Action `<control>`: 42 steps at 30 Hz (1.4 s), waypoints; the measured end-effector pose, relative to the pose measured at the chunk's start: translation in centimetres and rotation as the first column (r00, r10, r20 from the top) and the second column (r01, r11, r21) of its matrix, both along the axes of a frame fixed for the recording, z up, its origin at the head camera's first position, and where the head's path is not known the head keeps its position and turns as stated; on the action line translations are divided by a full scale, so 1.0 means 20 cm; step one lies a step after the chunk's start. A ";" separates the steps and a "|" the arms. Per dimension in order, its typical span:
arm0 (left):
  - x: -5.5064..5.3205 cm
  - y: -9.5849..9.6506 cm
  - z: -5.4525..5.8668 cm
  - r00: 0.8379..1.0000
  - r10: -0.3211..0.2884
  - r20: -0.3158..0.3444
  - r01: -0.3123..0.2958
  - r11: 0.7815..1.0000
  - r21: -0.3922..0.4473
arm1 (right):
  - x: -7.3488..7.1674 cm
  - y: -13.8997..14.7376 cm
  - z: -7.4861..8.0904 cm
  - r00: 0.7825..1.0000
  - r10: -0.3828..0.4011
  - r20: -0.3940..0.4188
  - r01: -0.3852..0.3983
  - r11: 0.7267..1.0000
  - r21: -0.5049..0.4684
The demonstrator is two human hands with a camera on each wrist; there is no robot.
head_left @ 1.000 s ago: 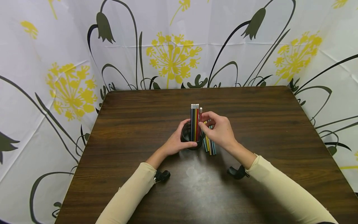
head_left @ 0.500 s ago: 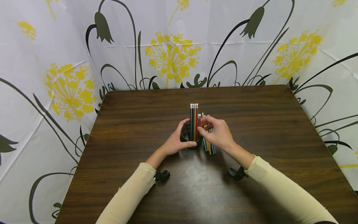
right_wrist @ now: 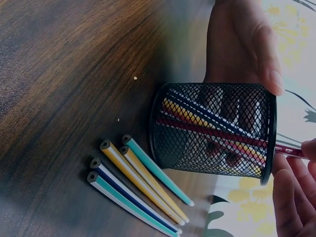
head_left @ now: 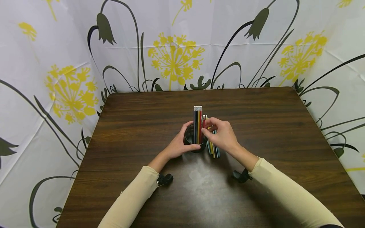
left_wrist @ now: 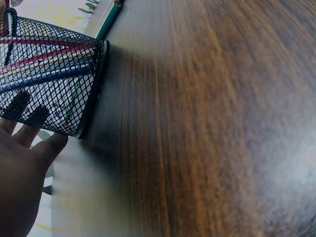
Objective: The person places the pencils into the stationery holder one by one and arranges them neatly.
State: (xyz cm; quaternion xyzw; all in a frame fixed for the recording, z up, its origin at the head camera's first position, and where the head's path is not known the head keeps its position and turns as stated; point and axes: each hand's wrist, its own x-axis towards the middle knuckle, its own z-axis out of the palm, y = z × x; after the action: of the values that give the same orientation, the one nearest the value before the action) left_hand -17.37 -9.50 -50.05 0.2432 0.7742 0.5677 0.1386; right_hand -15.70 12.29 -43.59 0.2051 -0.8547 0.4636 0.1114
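My left hand (head_left: 177, 145) grips a black mesh pencil cup (head_left: 189, 136), thumb along the near rim and fingers round the far side. Several pencils (head_left: 197, 123) with white eraser ends lean upright inside it, dark blue, yellow and red among them. At the cup's right side, my right hand (head_left: 223, 134) pinches a dark red pencil (right_wrist: 289, 150) near its eraser end. Through the mesh in the right wrist view, that pencil's lower length reaches toward the cup's bottom. The left wrist view shows the cup (left_wrist: 54, 74) with fingers (left_wrist: 47, 148) against its mesh.
Right of the cup, several teal, yellow and dark blue pencils (right_wrist: 143, 184) lie side by side on the brown wooden table (head_left: 137, 126). A patterned white curtain (head_left: 176, 19) hangs behind the table's far edge. Two tiny pale specks show on the wood in the right wrist view.
My right hand has moved down and slightly left, lowering the red pencil deeper into the cup. Its eraser end now sits below those of the other pencils. My left hand stays on the cup.
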 end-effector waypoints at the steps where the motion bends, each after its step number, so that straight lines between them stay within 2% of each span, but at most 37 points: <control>1: 0.00 0.00 0.00 1.000 0.000 0.002 0.000 1.000 -0.002 | 0.00 0.00 0.00 1.000 -0.004 0.002 0.004 1.000 0.000; 18: 0.00 0.01 0.01 1.000 -0.004 -0.003 0.004 1.000 -0.016 | -0.05 0.00 0.00 0.998 -0.049 0.037 0.047 0.998 0.036; 31: 0.00 0.01 0.01 1.000 -0.006 -0.003 0.006 1.000 0.004 | -0.09 -0.01 0.01 0.993 -0.103 0.056 0.099 0.993 0.065; 42: 0.00 0.01 0.01 1.000 -0.002 0.007 0.002 1.000 0.000 | -0.12 -0.02 0.01 0.982 -0.139 0.130 0.128 0.987 0.094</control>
State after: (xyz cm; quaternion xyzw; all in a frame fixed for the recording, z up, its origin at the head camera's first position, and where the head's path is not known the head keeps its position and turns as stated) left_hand -17.37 -9.39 -49.80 0.2420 0.7737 0.5681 0.1417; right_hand -18.05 11.84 -43.32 0.1197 -0.8912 0.4310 0.0749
